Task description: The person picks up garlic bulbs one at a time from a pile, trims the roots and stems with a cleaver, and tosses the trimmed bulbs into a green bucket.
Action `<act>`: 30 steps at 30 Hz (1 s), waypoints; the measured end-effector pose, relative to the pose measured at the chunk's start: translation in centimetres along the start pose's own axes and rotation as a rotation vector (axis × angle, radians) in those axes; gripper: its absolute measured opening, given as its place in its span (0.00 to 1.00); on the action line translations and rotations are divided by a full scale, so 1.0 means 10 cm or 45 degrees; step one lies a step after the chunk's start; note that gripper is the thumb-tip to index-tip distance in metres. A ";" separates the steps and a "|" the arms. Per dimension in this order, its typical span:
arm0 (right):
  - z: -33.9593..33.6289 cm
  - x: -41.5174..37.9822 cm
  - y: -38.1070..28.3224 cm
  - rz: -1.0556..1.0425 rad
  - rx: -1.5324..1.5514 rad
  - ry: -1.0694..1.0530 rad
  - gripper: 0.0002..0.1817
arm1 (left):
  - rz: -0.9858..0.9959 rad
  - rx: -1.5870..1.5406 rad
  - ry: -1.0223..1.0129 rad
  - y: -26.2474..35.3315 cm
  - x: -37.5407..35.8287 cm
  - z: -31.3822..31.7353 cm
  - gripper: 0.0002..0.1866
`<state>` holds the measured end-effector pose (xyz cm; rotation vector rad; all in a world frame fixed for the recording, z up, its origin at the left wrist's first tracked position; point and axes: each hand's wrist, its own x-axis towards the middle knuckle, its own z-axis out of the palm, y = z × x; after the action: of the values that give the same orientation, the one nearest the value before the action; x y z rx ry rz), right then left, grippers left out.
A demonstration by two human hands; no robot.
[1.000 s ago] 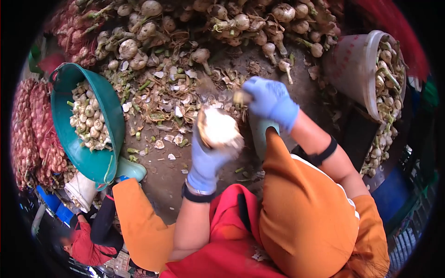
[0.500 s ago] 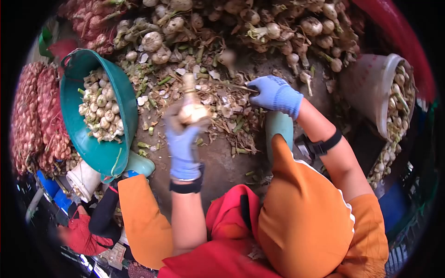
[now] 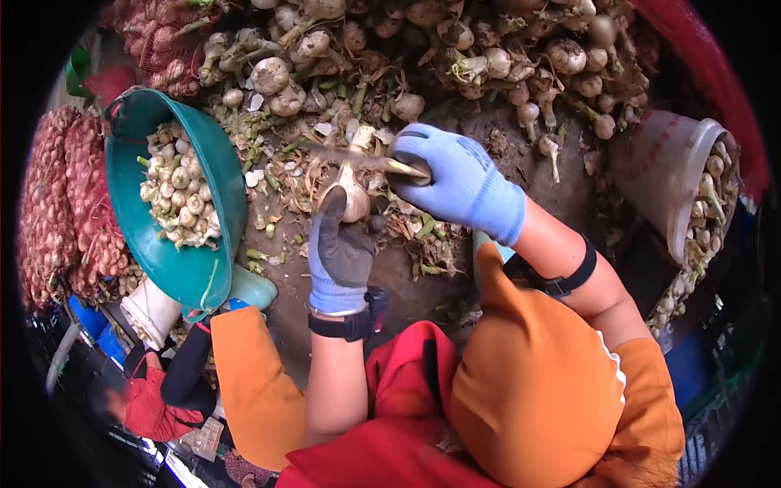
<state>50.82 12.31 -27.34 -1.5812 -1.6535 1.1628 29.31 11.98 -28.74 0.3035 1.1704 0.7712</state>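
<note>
My left hand, in a blue glove with a dark palm, grips a garlic bulb with its stalk pointing away from me. In my gloved right hand is a knife, the fingers wrapped round its light-coloured handle. Its blurred blade lies across the stalk just above the bulb. Under both hands, peelings and cut stalks litter the ground.
A teal tub of trimmed garlic stands on the left, beside red net sacks. Untrimmed garlic is heaped ahead. To the right a white bucket lies tipped with garlic. Another person sits at lower left.
My right hand has moved left, bringing the knife from beside the garlic onto its stalk. My left hand has shifted slightly right and turned, still holding the bulb.
</note>
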 end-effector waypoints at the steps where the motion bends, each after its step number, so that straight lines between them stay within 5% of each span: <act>1: -0.02 -0.02 0.00 -0.051 -0.025 0.068 0.17 | -0.067 -0.129 -0.101 0.06 -0.06 0.11 0.23; 4: 0.15 0.09 0.48 0.145 -0.160 -0.230 0.19 | -0.125 -0.352 -0.182 0.29 -0.24 0.39 0.20; 6: 0.01 0.14 0.66 0.582 -0.305 -0.606 0.19 | 0.167 -0.526 -0.512 0.74 -0.21 0.23 0.22; 8: 0.16 -0.01 0.81 0.234 -0.249 -0.216 0.18 | 0.157 -0.991 -0.681 1.19 -0.29 -0.05 0.29; 10: 0.34 0.04 0.87 0.029 -0.546 -0.196 0.20 | 0.225 -1.034 -0.484 1.20 -0.34 -0.19 0.26; 12: 0.55 0.11 1.00 -0.119 -0.694 -0.063 0.17 | 0.006 -0.834 -0.840 0.78 -0.04 -0.34 0.28; 14: 0.52 0.22 0.96 -0.041 -0.551 -0.082 0.15 | 0.042 -0.574 -0.181 0.26 0.07 -0.26 0.26; 16: 0.41 0.07 0.69 0.064 -0.222 -0.046 0.16 | 0.611 1.088 -0.153 -0.31 0.27 -0.28 0.33; 17: 0.37 -0.08 0.56 -0.024 -0.089 -0.110 0.16 | 0.600 1.081 -0.151 -0.49 0.23 -0.24 0.33; 18: 0.30 -0.20 0.43 -0.113 0.038 -0.172 0.16 | 0.398 0.579 -0.127 -0.65 0.21 -0.17 0.31; 19: 0.19 -0.32 0.29 0.032 0.221 -0.308 0.16 | 0.191 0.078 -0.104 -0.74 0.20 -0.12 0.30; 20: 0.08 -0.42 0.19 0.183 0.405 -0.439 0.16 | 0.168 0.046 -0.142 -0.67 0.20 -0.10 0.26; 22: -0.10 -0.52 0.22 0.403 0.265 -0.236 0.16 | 0.250 0.375 -0.159 -0.53 0.11 0.10 0.29; 24: -0.19 -0.61 0.25 0.183 -0.237 0.015 0.18 | 0.124 0.140 -0.081 -0.68 0.11 0.00 0.32; 26: -0.20 -0.69 0.17 -0.109 -0.713 -0.015 0.15 | 0.988 1.551 -0.258 -1.01 0.25 -0.36 0.35; 27: -0.17 -0.74 0.13 -0.118 -0.693 -0.035 0.15 | 0.787 1.068 -0.245 -0.62 -0.11 0.28 0.36; 28: -0.15 -0.78 0.09 -0.133 -0.670 -0.057 0.15 | 1.049 1.895 -0.239 -0.82 -0.01 -0.20 0.36; 30: -0.13 -0.84 0.04 -0.169 -0.690 -0.066 0.15 | 0.957 1.393 -0.248 -0.63 -0.18 0.16 0.35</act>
<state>53.31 4.36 -25.76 -1.7232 -2.1998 0.7238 32.84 6.57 -30.58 1.7586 1.1966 0.6311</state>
